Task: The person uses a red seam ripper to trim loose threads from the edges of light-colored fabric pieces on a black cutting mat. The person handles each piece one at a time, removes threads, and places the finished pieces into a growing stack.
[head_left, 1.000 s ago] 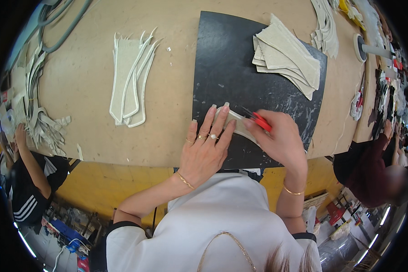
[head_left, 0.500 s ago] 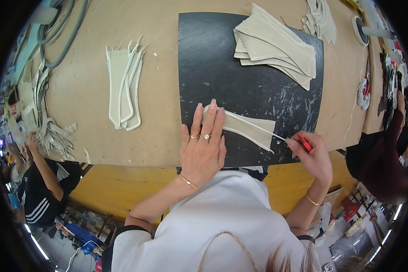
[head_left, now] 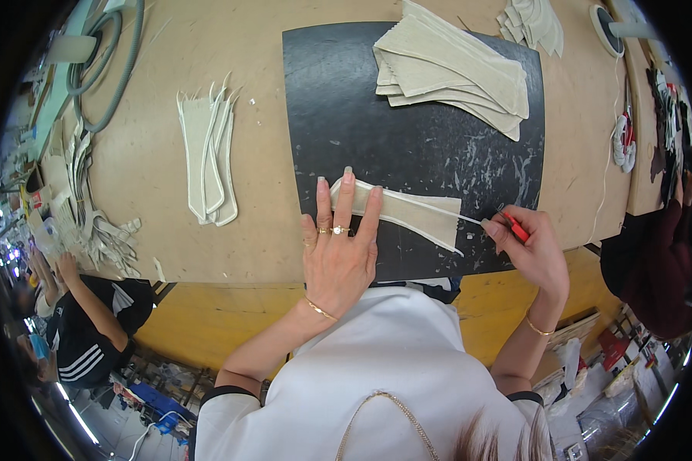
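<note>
Flat on a beige fabric piece (head_left: 430, 218), my left hand (head_left: 340, 257) presses with its fingers spread. A thin white cord (head_left: 470, 220) runs along the piece's far edge and sticks out past its right end. My right hand (head_left: 538, 252) is closed, pinching the cord's free end between thumb and finger. A small red-handled tool (head_left: 518, 229) is also tucked in that hand; its working end is too small to make out. The piece lies on a black mat (head_left: 338, 84), and more cord borders its near edge.
A fanned stack of beige pieces (head_left: 454, 65) lies at the mat's far right. Several cord-edged pieces (head_left: 207, 161) rest on the table to the left. A grey hose (head_left: 134, 54) curves at far left. Red-and-white scissors (head_left: 624, 144) lie right. A person (head_left: 92, 323) works at left.
My left hand's fingers have spread wider on the piece. The right hand stays at the cord's end, with the red tool turned slightly. The whole view has shifted a little.
</note>
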Tool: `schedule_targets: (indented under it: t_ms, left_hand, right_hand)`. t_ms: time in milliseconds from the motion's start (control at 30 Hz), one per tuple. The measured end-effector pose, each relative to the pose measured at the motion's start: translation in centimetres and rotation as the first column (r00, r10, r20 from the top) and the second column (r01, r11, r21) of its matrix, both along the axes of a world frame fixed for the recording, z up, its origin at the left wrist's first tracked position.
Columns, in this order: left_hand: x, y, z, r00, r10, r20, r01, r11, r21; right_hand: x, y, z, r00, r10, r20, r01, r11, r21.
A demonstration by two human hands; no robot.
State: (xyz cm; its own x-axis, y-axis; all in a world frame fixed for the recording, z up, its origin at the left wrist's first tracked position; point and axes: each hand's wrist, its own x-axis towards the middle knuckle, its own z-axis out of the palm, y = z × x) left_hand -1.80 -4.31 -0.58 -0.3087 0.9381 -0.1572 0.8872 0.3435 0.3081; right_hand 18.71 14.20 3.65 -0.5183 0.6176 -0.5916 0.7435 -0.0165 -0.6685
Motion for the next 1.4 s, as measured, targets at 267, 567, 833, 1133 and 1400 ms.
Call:
schedule_targets:
  t_ms: [267, 567, 833, 1133, 1400]
  left_hand:
    - [0.6, 0.4, 0.3, 0.998, -0.003, 0.067, 0.008, 0.998, -0.067]
    - [1.8, 1.0, 0.3, 0.99, -0.05, -0.134, 0.042, 0.997, -0.067]
    - [1.4, 2.1, 0.9, 0.971, -0.232, 0.064, 0.235, 0.971, -0.042]
    - [1.9, 2.3, 1.1, 0.975, -0.222, 0.023, 0.224, 0.972, -0.072]
    - [2.1, 2.1, 0.6, 0.982, -0.162, 0.094, 0.166, 0.985, -0.038]
  right_hand:
    - [-0.4, 1.0, 0.4, 0.995, 0.053, 0.086, -0.049, 0.998, -0.048]
    - [-0.6, 2.1, 0.1, 0.984, 0.127, 0.124, -0.138, 0.986, 0.089]
    - [-0.9, 3.1, 0.1, 0.977, 0.203, 0.071, -0.213, 0.955, 0.207]
    - [-1.0, 3.8, -0.4, 0.972, 0.235, 0.024, -0.233, 0.937, 0.259]
    - [-0.7, 3.8, 0.2, 0.954, 0.297, 0.026, -0.295, 0.927, 0.234]
